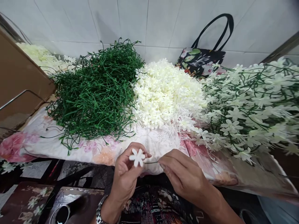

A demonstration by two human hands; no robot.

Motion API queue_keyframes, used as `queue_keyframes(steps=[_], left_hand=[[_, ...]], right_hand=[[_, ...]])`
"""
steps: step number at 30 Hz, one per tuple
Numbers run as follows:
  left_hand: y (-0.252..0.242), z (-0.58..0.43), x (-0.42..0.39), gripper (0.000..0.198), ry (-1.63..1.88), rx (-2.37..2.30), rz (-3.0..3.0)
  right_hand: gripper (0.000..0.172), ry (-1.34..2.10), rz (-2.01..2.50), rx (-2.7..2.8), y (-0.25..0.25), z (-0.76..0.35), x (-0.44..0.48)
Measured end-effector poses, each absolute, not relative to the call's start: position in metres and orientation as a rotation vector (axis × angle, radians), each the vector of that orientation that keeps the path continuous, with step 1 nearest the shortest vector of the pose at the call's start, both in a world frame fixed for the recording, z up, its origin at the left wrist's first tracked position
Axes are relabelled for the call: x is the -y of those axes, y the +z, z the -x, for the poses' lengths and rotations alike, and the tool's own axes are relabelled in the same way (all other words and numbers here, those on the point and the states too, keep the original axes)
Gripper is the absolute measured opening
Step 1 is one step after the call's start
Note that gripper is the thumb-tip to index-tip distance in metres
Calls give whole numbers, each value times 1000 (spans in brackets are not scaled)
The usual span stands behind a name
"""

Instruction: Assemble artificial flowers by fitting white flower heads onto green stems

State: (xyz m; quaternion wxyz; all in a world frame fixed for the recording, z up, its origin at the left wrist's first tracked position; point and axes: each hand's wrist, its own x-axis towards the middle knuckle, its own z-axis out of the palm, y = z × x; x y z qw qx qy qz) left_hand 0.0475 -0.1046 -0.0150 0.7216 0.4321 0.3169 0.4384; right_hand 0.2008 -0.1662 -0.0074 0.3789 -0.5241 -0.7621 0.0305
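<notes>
Between the thumb and fingers of my left hand (127,172) is a small white artificial flower (137,157), its petals facing up toward me. My right hand (183,174) pinches a thin dark green stem (151,162) that runs toward the flower. Whether stem and flower are joined is hidden by the left fingers. Both hands are over the front edge of the cloth-covered table. Beyond them lie a heap of green plastic stems (100,90) and a heap of loose cream-white flower heads (165,93).
On the right spreads a big pile of white flowers on green stems (252,109). Thin white strands (171,124) lie before the cream heap. A floral bag (201,60) leans on the tiled wall (161,25). A cardboard box (21,74) stands left on the floral cloth (91,149).
</notes>
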Motion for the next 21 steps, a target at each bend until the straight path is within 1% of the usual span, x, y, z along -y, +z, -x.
queue_keyframes(steps=[3, 5, 7, 11, 14, 16, 21], left_hand=[[-11, -43, 105, 2, 818, -737, -1169], [-9, -44, 106, 7, 669, -768, -1270], [-9, -46, 108, 9, 608, -826, -1261], [-16, -47, 108, 8, 753, -899, -1079], [-19, -46, 102, 7, 812, -970, -1000], [-19, -47, 96, 7, 811, -997, -1005], [-17, -63, 79, 4, 800, -1013, -1121]], right_hand=[[21, -4, 1279, 2103, -1, -198, 167], [24, -3, 1246, 2177, 1, -193, 165], [28, 9, 1229, 2209, 0, -189, 164], [22, -55, 1298, 2060, -7, -204, 161], [14, -189, 1518, 1857, -12, -233, 160], [14, -229, 1658, 1873, -14, -250, 159], [19, -237, 1800, 2090, -21, -256, 155]])
